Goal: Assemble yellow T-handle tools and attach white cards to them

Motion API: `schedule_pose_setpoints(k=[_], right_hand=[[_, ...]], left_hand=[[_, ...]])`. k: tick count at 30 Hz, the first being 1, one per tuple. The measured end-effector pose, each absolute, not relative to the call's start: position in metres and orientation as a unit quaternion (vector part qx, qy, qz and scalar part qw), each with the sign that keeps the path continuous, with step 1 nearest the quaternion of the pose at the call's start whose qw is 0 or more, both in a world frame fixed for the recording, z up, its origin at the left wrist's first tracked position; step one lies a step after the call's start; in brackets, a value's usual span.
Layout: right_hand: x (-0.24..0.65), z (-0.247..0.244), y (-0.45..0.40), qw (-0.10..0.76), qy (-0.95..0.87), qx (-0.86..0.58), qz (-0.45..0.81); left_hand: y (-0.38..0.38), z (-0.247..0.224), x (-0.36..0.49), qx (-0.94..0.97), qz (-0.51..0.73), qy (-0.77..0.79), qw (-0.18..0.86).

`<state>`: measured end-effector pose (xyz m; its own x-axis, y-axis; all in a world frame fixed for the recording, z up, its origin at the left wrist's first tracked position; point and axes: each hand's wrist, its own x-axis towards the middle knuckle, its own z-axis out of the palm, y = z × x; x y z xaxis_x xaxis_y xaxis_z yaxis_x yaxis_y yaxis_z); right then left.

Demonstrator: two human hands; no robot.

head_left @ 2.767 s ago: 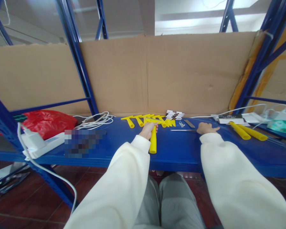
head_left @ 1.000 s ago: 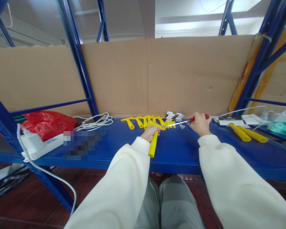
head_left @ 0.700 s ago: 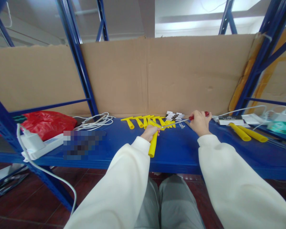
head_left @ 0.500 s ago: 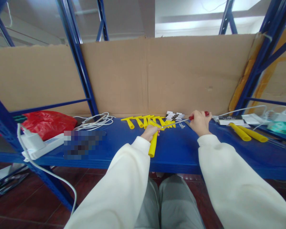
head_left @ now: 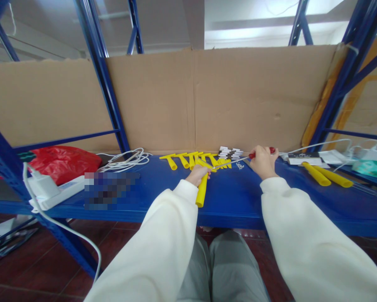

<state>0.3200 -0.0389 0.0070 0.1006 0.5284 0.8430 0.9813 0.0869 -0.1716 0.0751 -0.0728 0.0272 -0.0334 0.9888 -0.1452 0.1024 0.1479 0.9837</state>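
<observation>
A yellow handle (head_left: 201, 193) sits in the grip of the left hand (head_left: 197, 176) near the front of the blue shelf (head_left: 232, 197), while the right hand (head_left: 264, 162) grasps a red screwdriver (head_left: 253, 155), its tip at the handle's head. I judge this piece to be mid-work; whether it is fastened, I cannot tell from here. Just behind lie more yellow pieces (head_left: 172, 163), finished or untouched I cannot say, beside loose metal bits (head_left: 239, 165) and black-and-white blocks (head_left: 229, 152). Two larger handles (head_left: 317, 174) lie well apart, at right.
</observation>
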Motion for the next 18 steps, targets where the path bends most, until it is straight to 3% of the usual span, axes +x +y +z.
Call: schedule_pose_setpoints(k=[18], right_hand=[[0.3131,0.0162,-0.0443,0.424,-0.614,-0.572,-0.341]], left_hand=[[-0.0701,0.0245,0.075,0.482,0.446,0.566,0.498]])
